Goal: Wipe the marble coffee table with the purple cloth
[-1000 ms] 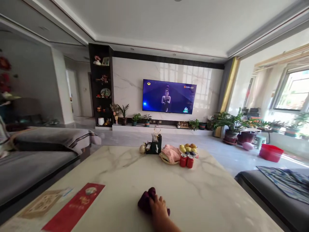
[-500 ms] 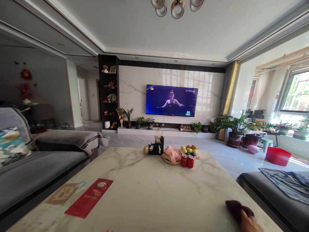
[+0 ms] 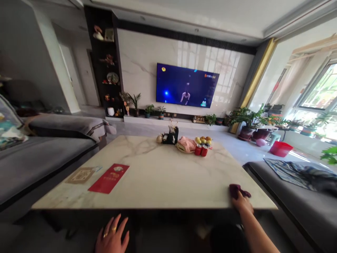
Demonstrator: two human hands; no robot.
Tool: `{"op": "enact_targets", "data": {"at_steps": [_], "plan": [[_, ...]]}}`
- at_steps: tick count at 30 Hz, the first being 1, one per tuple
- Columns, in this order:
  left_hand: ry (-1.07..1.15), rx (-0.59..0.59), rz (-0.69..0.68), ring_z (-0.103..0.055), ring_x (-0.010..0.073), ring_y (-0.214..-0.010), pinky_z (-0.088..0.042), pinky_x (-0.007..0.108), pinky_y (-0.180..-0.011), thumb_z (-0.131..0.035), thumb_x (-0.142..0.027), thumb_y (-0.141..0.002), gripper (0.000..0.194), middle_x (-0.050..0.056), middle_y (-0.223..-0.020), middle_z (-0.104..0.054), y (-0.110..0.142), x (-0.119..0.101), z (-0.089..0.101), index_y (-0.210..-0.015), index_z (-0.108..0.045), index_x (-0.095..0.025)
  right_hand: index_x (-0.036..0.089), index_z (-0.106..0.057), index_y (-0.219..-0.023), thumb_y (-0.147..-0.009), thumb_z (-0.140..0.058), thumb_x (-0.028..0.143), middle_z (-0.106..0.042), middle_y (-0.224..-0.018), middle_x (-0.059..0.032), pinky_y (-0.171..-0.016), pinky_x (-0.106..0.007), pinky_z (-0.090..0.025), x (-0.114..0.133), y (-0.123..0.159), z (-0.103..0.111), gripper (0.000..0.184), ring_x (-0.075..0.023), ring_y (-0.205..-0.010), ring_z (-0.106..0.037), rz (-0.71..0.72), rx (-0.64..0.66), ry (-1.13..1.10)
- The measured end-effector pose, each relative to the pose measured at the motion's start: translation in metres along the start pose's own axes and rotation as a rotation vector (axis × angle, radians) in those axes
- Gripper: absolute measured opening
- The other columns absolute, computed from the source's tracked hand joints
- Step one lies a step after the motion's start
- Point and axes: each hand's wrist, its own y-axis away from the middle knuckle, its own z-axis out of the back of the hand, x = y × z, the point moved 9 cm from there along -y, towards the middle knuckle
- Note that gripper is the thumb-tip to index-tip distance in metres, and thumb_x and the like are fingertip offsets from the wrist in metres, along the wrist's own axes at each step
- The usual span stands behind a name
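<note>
Cloth [image 3: 238,191] — right hand [image 3: 242,203] atop, left hand [image 3: 113,233] spread — fingers raised

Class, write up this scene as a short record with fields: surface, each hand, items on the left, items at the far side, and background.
Surface: pale veined table
Right hand: on a dark purple cloth near the table's right front corner (hand)
Left hand: empty, fingers spread, before the near edge
Left items: red card, tan patterned piece
Far side: two red cans, pink cloth, fruit
Background: lit television
</note>
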Motion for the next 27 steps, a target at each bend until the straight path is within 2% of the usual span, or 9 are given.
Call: {"op": "enact_targets", "data": {"at_steps": [2,5,9,12,17,22,25,27], "plan": [[0.017,-0.068,-0.005,-0.071,0.0447,-0.168,-0.059,0.068,-0.139,-0.047,-0.033,-0.120,0.059,0.019,-0.181,-0.074,0.007,0.003,0.011,-0.165,-0.085,-0.025,0.026,-0.055,-0.190,-0.116,-0.051,0.042,-0.071,-0.171,-0.0288,-0.123,-0.053,-0.065,0.014,0.014,-0.009,0.076,-0.0363,-0.157,-0.078,0.021,0.057,0.037],[0.052,-0.111,-0.027,-0.073,0.0450,-0.163,-0.060,0.067,-0.135,-0.046,-0.034,-0.123,0.057,0.022,-0.177,-0.077,0.013,0.004,0.025,-0.159,-0.088,-0.022,0.026,-0.045,-0.197,-0.122,-0.054,0.043,-0.062,-0.181,-0.0282,-0.127,-0.051,-0.061,0.042,0.037,-0.026,0.078,-0.0375,-0.164,-0.071,0.065,0.110,0.065],[0.112,-0.085,-0.042,-0.067,0.0447,-0.166,-0.056,0.066,-0.137,-0.043,-0.035,-0.125,0.058,0.023,-0.180,-0.074,0.014,-0.001,0.041,-0.161,-0.086,-0.020,0.028,-0.041,-0.199,-0.121,-0.063,0.042,-0.060,-0.182,-0.0253,-0.128,-0.047,-0.057,0.090,0.081,-0.041,0.083,-0.0360,-0.162,-0.070,0.153,0.141,0.064],[0.193,-0.030,-0.031,-0.063,0.0476,-0.168,-0.053,0.069,-0.139,-0.042,-0.038,-0.124,0.061,0.024,-0.181,-0.072,0.012,-0.002,0.045,-0.162,-0.085,-0.017,0.026,-0.040,-0.200,-0.120,-0.065,0.037,-0.058,-0.184,-0.0247,-0.132,-0.045,-0.052,0.135,0.122,-0.052,0.084,-0.0361,-0.165,-0.066,0.251,0.164,0.049],[0.235,-0.045,-0.031,-0.063,0.0468,-0.168,-0.052,0.069,-0.141,-0.042,-0.040,-0.121,0.063,0.023,-0.180,-0.073,0.010,0.004,0.038,-0.159,-0.087,-0.017,0.024,-0.040,-0.198,-0.113,-0.076,0.036,-0.051,-0.190,-0.0275,-0.139,-0.051,-0.048,0.228,0.203,-0.087,0.093,-0.0440,-0.169,-0.059,0.490,0.242,0.005],[0.208,-0.071,-0.056,-0.066,0.0449,-0.164,-0.054,0.064,-0.141,-0.033,-0.046,-0.123,0.071,0.023,-0.177,-0.073,0.010,0.015,0.019,-0.157,-0.087,-0.016,0.030,-0.049,-0.193,-0.103,-0.088,0.040,-0.058,-0.182,-0.0254,-0.135,-0.061,-0.052,0.324,0.294,-0.125,0.098,-0.0476,-0.161,-0.061,0.769,0.363,-0.014],[0.192,-0.074,-0.076,-0.068,0.0457,-0.161,-0.056,0.063,-0.139,-0.031,-0.048,-0.124,0.073,0.025,-0.177,-0.071,0.008,0.023,0.011,-0.158,-0.087,-0.014,0.031,-0.050,-0.191,-0.100,-0.091,0.042,-0.057,-0.182,-0.0249,-0.134,-0.066,-0.054,0.361,0.337,-0.137,0.100,-0.0485,-0.158,-0.061,0.920,0.418,-0.005],[0.185,-0.061,-0.108,-0.069,0.0469,-0.158,-0.057,0.063,-0.137,-0.033,-0.049,-0.124,0.073,0.027,-0.176,-0.072,0.006,0.027,0.006,-0.159,-0.086,-0.012,0.031,-0.048,-0.192,-0.102,-0.090,0.044,-0.057,-0.182,-0.0239,-0.134,-0.067,-0.054,0.373,0.353,-0.139,0.101,-0.0477,-0.158,-0.062,0.993,0.435,0.004]]}}
